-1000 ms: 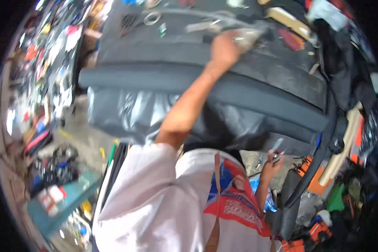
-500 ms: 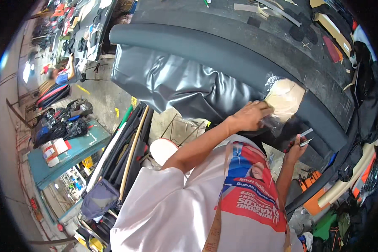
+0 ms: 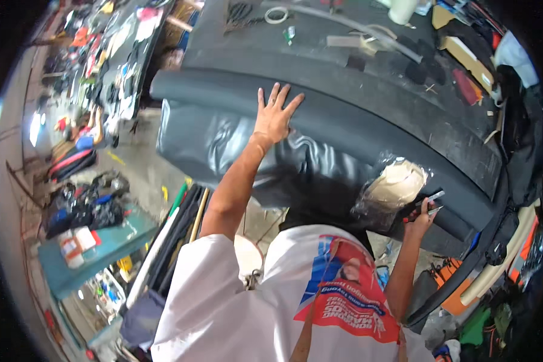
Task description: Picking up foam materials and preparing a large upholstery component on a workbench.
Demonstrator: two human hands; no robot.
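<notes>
Two bare hands in the head view, spread far apart along a long, dark grey roll of smooth sheet material lying across the near side of a black-topped worktable. Left hand: fingers fanned wide, nothing gripped, palm down on the roll, probably to steady it or keep it from turning. Right hand: fingers closed around a slim silver tool with two prongs, tips angled up and away from the body, likely to keep them clear of the material; cannot tell whether it's one tool or two. Glossy dark grey loose sheet hangs off the roll toward the person, rumpled, presumably the free end. Clear crinkly plastic bag with a beige piece inside rests against the roll and sheet, just left of the right hand, neither hand on it; seems parked within reach. White ring and long grey strip lie farther back on the tabletop, apart from both hands, perhaps to leave the roll room.
</notes>
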